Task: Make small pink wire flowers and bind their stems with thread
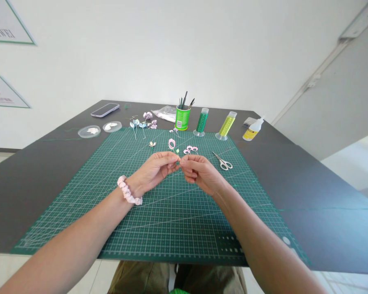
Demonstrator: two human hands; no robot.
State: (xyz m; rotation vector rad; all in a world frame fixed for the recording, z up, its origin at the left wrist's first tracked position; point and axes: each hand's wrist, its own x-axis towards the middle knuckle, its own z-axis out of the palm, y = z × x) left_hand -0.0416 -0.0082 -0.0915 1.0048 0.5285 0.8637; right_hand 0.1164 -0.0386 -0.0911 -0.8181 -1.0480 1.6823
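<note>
Fingertip to fingertip, my left hand [155, 170] and my right hand [204, 173] meet above the green cutting mat [171, 220]. Both are closed in a pinch on a thin stem, most of it hidden by the fingers. A pink petal loop [171, 143] and a small pale green leaf [178, 151] show just beyond the fingertips and seem to belong to this small craft flower. Past my right hand lie several pink petal loops [192, 149]. A small cream-yellow flower piece [152, 144] rests beyond my left hand. White-handled scissors [224, 163] lie to the right, untouched.
Along the back stand a green can [182, 118] of tools, a dark green thread spool [202, 122], a yellow-green spool [227, 125] and a glue bottle [253, 130]. Blue flowers [138, 123], purple flowers [147, 116], shallow dishes [89, 131] and a phone [105, 110] lie at back left.
</note>
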